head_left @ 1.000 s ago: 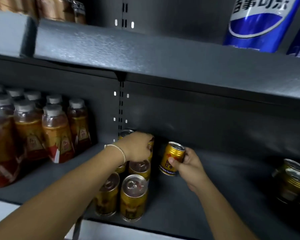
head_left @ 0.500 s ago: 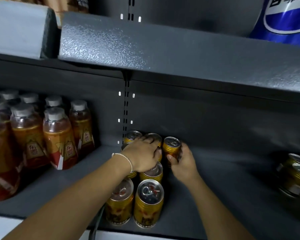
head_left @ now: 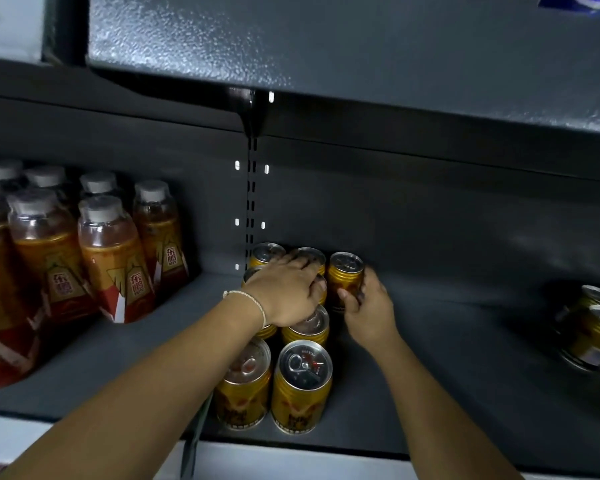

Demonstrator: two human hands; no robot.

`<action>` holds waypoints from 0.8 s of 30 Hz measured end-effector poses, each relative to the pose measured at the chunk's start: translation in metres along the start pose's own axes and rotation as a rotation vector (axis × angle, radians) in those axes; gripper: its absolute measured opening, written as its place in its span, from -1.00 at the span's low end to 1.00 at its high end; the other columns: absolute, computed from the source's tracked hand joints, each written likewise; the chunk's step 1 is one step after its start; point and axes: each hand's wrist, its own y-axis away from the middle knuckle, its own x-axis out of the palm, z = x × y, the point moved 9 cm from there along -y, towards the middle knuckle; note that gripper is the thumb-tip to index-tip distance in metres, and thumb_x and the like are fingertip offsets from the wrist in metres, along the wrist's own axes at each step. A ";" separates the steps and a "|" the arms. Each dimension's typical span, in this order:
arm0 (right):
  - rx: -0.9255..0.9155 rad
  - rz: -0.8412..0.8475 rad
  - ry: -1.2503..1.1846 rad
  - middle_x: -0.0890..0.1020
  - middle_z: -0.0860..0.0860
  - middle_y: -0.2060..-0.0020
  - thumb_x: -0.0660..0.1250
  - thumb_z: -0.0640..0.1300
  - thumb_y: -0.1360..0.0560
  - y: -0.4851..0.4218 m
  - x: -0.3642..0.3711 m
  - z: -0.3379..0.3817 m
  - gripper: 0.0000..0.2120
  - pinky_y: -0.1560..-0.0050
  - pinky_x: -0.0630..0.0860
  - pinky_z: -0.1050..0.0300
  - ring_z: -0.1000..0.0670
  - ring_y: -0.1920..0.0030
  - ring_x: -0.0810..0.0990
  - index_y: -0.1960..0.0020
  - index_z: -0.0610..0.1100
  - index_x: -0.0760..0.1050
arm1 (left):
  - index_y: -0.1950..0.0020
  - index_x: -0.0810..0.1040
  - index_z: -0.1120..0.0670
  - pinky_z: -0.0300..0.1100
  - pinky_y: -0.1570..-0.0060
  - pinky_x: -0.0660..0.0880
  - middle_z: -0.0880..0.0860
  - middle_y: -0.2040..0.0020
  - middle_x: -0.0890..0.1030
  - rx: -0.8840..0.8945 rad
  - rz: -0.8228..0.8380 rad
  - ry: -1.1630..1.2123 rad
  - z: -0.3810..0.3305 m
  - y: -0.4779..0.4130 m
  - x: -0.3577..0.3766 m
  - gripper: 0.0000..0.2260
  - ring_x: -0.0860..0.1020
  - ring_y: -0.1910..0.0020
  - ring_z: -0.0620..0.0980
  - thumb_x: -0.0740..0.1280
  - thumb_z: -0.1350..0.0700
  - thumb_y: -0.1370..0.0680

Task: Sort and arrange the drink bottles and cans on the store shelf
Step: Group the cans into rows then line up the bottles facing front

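Gripping a can (head_left: 345,271) upright at the back of the shelf (head_left: 465,341), the right hand (head_left: 368,310) curls fingers and thumb round it, just beside the two-row block (head_left: 302,386), which looks like a third row starting. Left hand (head_left: 284,292) lies flat, fingers spread over the back cans' tops, probably bracing them against a knock.

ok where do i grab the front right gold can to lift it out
Wrap the side wall of the front right can, coming from its right: it stands upright, bare shelf lies on that side, and its neighbour can crowds its left.
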 end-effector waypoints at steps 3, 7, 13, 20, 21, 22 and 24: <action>-0.016 -0.011 0.005 0.54 -0.11 -0.25 0.37 -0.18 -0.55 0.000 -0.002 0.000 -0.48 -0.29 0.49 -0.11 -0.10 -0.25 0.54 -0.46 -0.12 0.31 | -0.60 0.01 0.06 0.00 -0.53 -0.09 0.07 -0.60 0.04 -0.002 0.007 -0.008 -0.001 0.000 0.000 -0.46 -0.03 -0.57 0.05 -0.07 -0.14 -0.66; 0.027 0.060 -0.048 0.58 -0.08 -0.23 0.38 -0.19 -0.54 -0.005 0.001 -0.004 -0.49 -0.32 0.47 -0.12 -0.10 -0.25 0.55 -0.44 -0.10 0.32 | -0.60 0.01 0.06 0.04 -0.53 -0.03 0.08 -0.60 0.06 -0.011 0.020 -0.017 -0.002 0.000 -0.002 -0.46 0.00 -0.57 0.07 -0.07 -0.14 -0.66; 0.212 -0.059 -0.211 0.61 0.17 -0.02 0.39 0.00 -0.54 -0.013 -0.046 -0.025 -0.43 -0.07 0.47 0.23 0.02 -0.15 0.59 -0.46 -0.14 0.30 | -0.49 0.28 0.06 0.05 -0.39 0.28 0.12 -0.47 0.33 -0.013 0.022 -0.014 -0.013 0.006 -0.022 -0.55 0.34 -0.41 0.15 0.05 -0.11 -0.66; 0.159 -0.132 -0.055 0.61 -0.02 -0.06 0.40 -0.11 -0.53 0.009 -0.151 -0.035 -0.60 -0.29 0.49 0.03 -0.05 -0.17 0.60 -0.33 -0.17 0.45 | -0.50 0.30 0.10 -0.09 -0.35 0.33 0.15 -0.44 0.40 0.050 -0.117 0.102 -0.098 -0.014 -0.043 -0.55 0.38 -0.38 0.16 0.15 0.00 -0.63; 0.137 -0.142 -0.005 0.61 -0.04 -0.11 0.41 -0.11 -0.52 0.018 -0.168 -0.037 -0.62 -0.31 0.48 0.00 -0.04 -0.18 0.59 -0.31 -0.16 0.48 | -0.51 0.28 0.11 -0.09 -0.38 0.31 0.15 -0.45 0.38 0.080 -0.129 0.122 -0.120 -0.018 -0.039 -0.54 0.37 -0.40 0.16 0.16 0.00 -0.63; 0.112 -0.151 0.062 0.61 -0.05 -0.14 0.41 -0.10 -0.52 0.026 -0.185 -0.039 -0.63 -0.31 0.47 0.01 -0.03 -0.19 0.57 -0.29 -0.16 0.49 | -0.52 0.25 0.11 -0.10 -0.40 0.28 0.15 -0.46 0.36 0.111 -0.130 0.141 -0.143 -0.022 -0.032 -0.52 0.34 -0.42 0.14 0.17 -0.01 -0.63; 0.083 -0.161 0.177 0.61 -0.07 -0.16 0.40 -0.08 -0.52 0.042 -0.219 -0.047 -0.64 -0.27 0.48 0.03 -0.05 -0.19 0.56 -0.28 -0.15 0.52 | -0.51 0.25 0.11 -0.11 -0.40 0.28 0.13 -0.46 0.35 0.168 -0.128 0.183 -0.188 -0.028 -0.016 -0.52 0.33 -0.43 0.12 0.19 -0.01 -0.62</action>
